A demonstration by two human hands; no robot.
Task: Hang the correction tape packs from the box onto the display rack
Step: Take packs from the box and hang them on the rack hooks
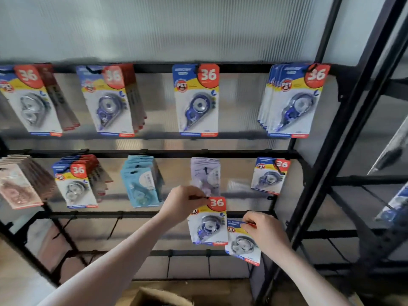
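Observation:
My left hand (pixel 184 200) pinches the top edge of a correction tape pack (pixel 208 224) with a red "36" badge, held in front of the black display rack (pixel 154 153) just below the second rail. My right hand (pixel 262 231) grips the top of a second pack (pixel 241 246), lower and to the right. The cardboard box (pixel 154 297) shows at the bottom edge, its inside hidden. Matching packs hang along the top row (pixel 196 100) and on the second row at the right (pixel 269 176).
The second row also holds pink (pixel 19 184), light blue (pixel 142 182) and lilac (pixel 206 175) packs. Bare black hooks (pixel 114 226) stick out from the third rail at the left. A dark metal frame post (pixel 326 164) stands close on the right.

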